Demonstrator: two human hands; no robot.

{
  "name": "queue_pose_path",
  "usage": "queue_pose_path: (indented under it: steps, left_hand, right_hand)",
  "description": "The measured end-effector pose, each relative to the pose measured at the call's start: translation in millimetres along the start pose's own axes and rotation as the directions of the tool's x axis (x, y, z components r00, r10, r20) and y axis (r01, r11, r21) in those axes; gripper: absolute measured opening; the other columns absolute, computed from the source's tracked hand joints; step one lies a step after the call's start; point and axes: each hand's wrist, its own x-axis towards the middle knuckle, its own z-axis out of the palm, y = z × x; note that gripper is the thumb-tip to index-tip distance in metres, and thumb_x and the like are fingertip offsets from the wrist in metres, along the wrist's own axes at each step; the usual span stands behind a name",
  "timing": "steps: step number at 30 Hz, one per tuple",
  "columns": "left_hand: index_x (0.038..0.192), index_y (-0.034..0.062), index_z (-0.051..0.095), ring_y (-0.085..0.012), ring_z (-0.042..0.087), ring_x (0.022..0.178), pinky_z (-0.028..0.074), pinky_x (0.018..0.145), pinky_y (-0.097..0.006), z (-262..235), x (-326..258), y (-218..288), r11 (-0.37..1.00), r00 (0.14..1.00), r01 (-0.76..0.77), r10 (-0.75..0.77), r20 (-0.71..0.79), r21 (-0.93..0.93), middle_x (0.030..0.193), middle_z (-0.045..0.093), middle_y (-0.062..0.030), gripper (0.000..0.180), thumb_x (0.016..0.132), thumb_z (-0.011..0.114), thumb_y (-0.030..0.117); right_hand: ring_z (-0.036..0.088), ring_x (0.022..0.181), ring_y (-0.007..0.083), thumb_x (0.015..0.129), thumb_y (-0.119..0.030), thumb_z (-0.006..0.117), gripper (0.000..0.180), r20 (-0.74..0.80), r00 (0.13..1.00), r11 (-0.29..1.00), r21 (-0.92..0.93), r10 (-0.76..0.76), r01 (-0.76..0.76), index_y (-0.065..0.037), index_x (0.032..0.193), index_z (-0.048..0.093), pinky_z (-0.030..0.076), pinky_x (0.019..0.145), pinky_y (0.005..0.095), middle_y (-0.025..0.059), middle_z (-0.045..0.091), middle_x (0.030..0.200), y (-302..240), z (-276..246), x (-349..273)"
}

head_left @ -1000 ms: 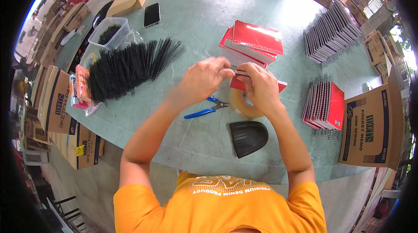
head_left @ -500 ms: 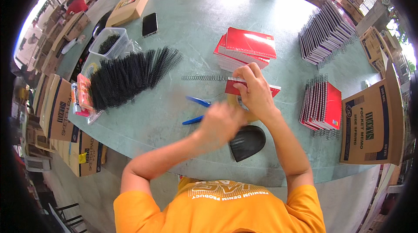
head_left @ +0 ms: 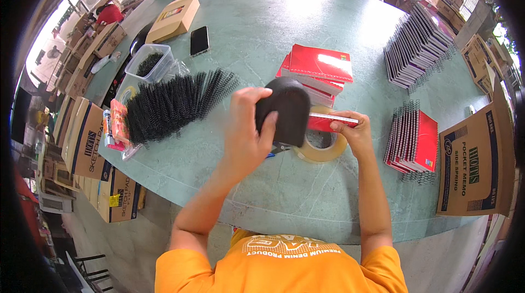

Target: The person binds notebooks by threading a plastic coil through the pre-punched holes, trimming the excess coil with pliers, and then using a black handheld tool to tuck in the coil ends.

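- Outdoor workshop, it seems: a round green tabletop (head_left: 262, 25) with cartons stacked around its edge.
- Far left, a heap of black spiral coils (head_left: 175, 101) lies on the tabletop, with a clear tub (head_left: 149, 63) of small black bits behind it and a phone (head_left: 199, 40) and a flat carton (head_left: 174, 17) further back.
- Left hand (head_left: 246, 134) is clamped on a black dome-shaped pad (head_left: 284, 108), fingers wrapped over its top edge, holding it upright above the tabletop.
- Just beneath, blue-handled pliers (head_left: 279, 149) peek out (mostly hidden), beside a roll of clear tape (head_left: 321, 146) lying flat.
- Right hand (head_left: 354, 133) pinches a red notebook (head_left: 328, 122) by its end, fingers closed on it, the wire spine facing up and the book resting over the tape roll; the pad touches or nearly touches its left end.
- Behind them sits a stack of red notebooks (head_left: 320, 66); to the right, bound ones stand in a row (head_left: 414, 142), with another fanned row (head_left: 418, 47) further back.
- My reading: the spiral is already in the book and the pad is being brought to the spine to press or finish it. The next move would call for a steady hold on the book and an even push along the wire.
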Motion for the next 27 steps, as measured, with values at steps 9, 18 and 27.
queue_pose_path:
  steps: [9, 18, 27]
  left_hand:
    - [0.111, 0.0135, 0.064, -0.0238, 0.054, 0.073, 0.047, 0.066, -0.033, 9.3, 9.6, 3.1, 0.956, 0.949, -0.17, 0.094, 0.3, 0.238, 0.081, 0.052, -0.0093, 0.041, 0.073, 0.063, 0.0]
    - [0.106, 0.0096, 0.066, -0.0222, 0.056, 0.074, 0.046, 0.064, -0.031, 30.1, 7.3, 8.4, 0.978, 0.924, -0.155, 0.092, 0.372, 0.143, 0.082, 0.055, -0.0066, 0.034, 0.073, 0.068, -0.001]
    - [0.105, 0.0116, 0.068, -0.0209, 0.058, 0.075, 0.048, 0.068, -0.031, 41.9, 9.5, 21.2, 0.997, 0.861, -0.069, 0.052, 0.505, 0.016, 0.09, 0.059, -0.0075, 0.032, 0.075, 0.066, -0.001]
  right_hand:
    - [0.061, 0.08, 0.0085, 0.076, -0.005, 0.074, 0.022, -0.02, 0.999, 0.998, -0.059, -0.032, 0.031, 0.001, 0.096, 0.07, 0.05, 0.074, 0.0235, 0.0039, 0.069, 0.088, 6.9, 1.0, -2.6]
    - [0.061, 0.081, 0.0078, 0.076, -0.006, 0.074, 0.026, -0.044, 0.999, 0.995, 0.103, -0.015, 0.019, 0.0, 0.101, 0.068, 0.05, 0.075, 0.0235, 0.0031, 0.069, 0.09, 10.2, 9.8, -2.2]
    - [0.059, 0.079, 0.0056, 0.077, -0.005, 0.073, 0.026, 0.022, 1.0, 1.0, -0.027, -0.014, 0.014, -0.003, 0.103, 0.068, 0.049, 0.074, 0.0232, 0.0009, 0.068, 0.089, 6.2, 5.6, -3.6]
